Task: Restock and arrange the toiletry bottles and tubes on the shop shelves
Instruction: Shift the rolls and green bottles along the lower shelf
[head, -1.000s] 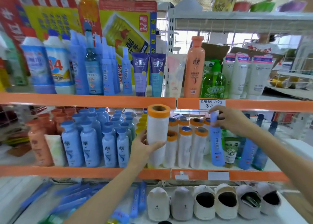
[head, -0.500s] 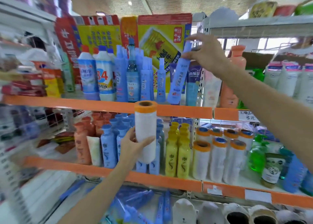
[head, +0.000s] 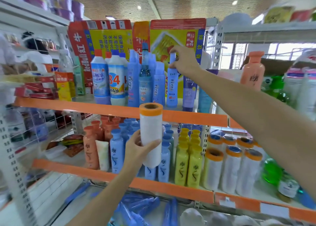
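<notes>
Blue plastic filled my right hand: my fingers were pinched around the cap of a slim blue bottle that stood upright on the upper orange shelf, at about one o'clock in my view. It stood just beside a row of matching blue bottles at twelve o'clock, with a purple tube just to its right and a yellow and red carton behind it. Whether its base rested fully on the shelf I could not tell.

My left hand was wrapped around the lower half of a white roll with an orange rim, held upright in front of the shelves at the centre, clear of both. Behind it, on the lower orange shelf, stood light blue bottles at about seven o'clock, yellow bottles at five o'clock, and more white rolls further towards four o'clock.
</notes>
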